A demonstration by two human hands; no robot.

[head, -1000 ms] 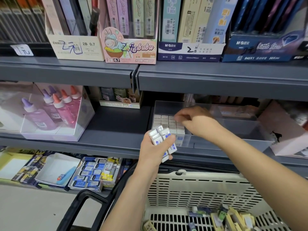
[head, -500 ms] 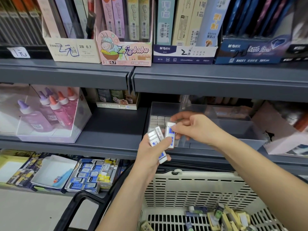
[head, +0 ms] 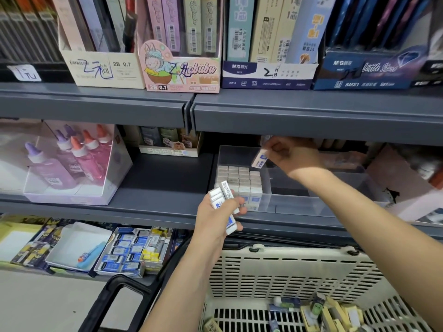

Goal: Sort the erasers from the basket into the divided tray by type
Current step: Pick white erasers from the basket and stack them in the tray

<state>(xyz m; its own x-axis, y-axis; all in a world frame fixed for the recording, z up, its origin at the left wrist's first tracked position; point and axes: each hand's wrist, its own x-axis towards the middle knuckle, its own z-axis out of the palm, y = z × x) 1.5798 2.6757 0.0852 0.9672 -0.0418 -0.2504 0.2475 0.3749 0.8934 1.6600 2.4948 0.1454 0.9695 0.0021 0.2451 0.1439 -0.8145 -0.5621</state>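
Pinching 1 eraser in R hand, abt 4 in L hand.

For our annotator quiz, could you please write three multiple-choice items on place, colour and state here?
1. Where is the eraser that the right hand pinches?
A) above the divided tray
B) on the top shelf
C) on the floor
2. What colour is the basket wall?
A) red
B) cream
C) green
3. What is the left hand doing?
A) resting flat
B) holding scissors
C) gripping a bundle of erasers
Answers: A, it is held in the air over the tray; B, the slotted wall is cream; C, fingers curl round several.
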